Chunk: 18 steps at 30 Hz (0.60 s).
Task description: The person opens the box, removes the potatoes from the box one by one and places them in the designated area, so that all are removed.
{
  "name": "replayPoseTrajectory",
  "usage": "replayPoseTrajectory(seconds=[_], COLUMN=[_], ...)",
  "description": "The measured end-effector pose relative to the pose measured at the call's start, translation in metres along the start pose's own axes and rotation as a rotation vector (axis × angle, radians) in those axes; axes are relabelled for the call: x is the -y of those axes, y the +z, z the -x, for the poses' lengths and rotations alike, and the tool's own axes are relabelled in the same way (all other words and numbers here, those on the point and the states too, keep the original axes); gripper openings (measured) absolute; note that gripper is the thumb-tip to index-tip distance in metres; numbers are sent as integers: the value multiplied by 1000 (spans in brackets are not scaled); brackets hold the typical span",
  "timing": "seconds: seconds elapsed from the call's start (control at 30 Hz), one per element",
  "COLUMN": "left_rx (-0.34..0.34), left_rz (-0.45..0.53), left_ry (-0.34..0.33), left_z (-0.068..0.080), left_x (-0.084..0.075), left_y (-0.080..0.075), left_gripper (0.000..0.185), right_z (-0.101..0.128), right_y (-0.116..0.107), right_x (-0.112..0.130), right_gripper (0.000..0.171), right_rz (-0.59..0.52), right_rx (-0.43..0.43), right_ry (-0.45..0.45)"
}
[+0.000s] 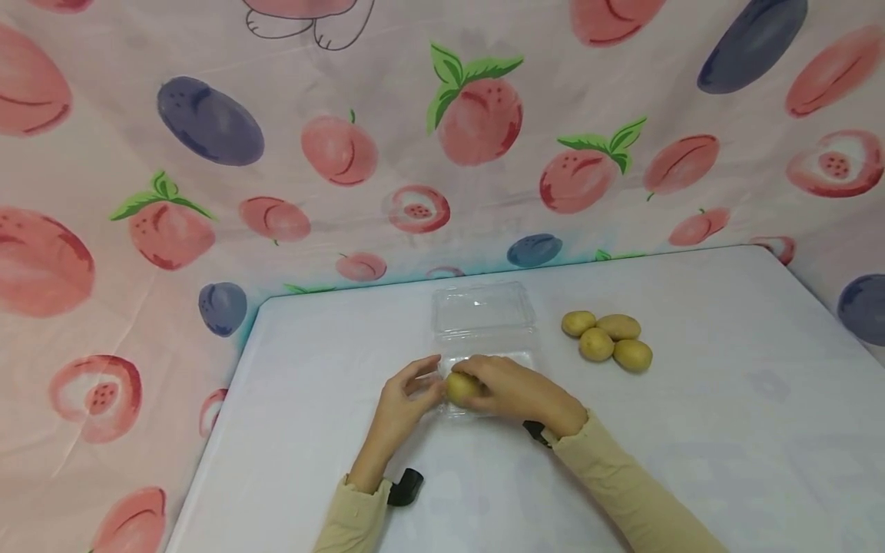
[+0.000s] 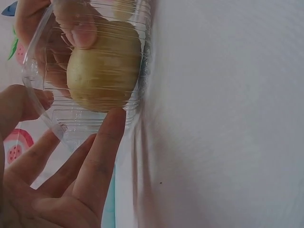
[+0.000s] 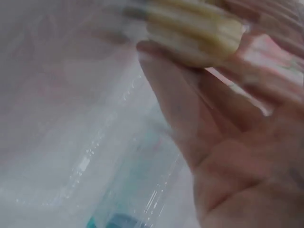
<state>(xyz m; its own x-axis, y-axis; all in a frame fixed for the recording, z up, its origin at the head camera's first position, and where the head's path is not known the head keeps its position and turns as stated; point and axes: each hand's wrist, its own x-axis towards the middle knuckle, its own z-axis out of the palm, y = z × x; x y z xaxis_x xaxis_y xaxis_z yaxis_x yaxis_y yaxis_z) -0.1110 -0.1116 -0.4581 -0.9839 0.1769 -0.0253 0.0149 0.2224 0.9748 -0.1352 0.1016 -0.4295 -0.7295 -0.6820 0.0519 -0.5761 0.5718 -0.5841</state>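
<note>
A clear plastic clamshell container (image 1: 484, 311) lies open on the white table (image 1: 691, 430). My right hand (image 1: 508, 392) grips a yellow potato (image 1: 460, 388) and holds it in the container's near tray. My left hand (image 1: 418, 388) holds the tray's left end, thumb at the rim and fingers against the wall. In the left wrist view the potato (image 2: 104, 66) shows through the ribbed container wall (image 2: 137, 90), with my left hand (image 2: 71, 123) spread around the corner. The right wrist view is blurred: my right hand (image 3: 209, 57) curls round the potato (image 3: 194, 31).
Several more potatoes (image 1: 608, 342) lie in a cluster on the table to the right of the container. A fruit-printed cloth (image 1: 332, 146) hangs behind and around the table. Bare table surface lies on both sides of my arms.
</note>
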Motion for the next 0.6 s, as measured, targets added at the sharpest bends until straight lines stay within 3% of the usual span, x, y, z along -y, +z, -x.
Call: replayPoseTrajectory(seconds=[0.6], left_rx=[-15], left_rz=[13], left_ry=[5], left_z=[0], left_x=[2], left_y=[1], left_gripper=[44], right_z=[13], right_y=[-23], right_x=[-1], right_gripper=[43], right_rz=[31], right_rx=[-59], right_ry=[32])
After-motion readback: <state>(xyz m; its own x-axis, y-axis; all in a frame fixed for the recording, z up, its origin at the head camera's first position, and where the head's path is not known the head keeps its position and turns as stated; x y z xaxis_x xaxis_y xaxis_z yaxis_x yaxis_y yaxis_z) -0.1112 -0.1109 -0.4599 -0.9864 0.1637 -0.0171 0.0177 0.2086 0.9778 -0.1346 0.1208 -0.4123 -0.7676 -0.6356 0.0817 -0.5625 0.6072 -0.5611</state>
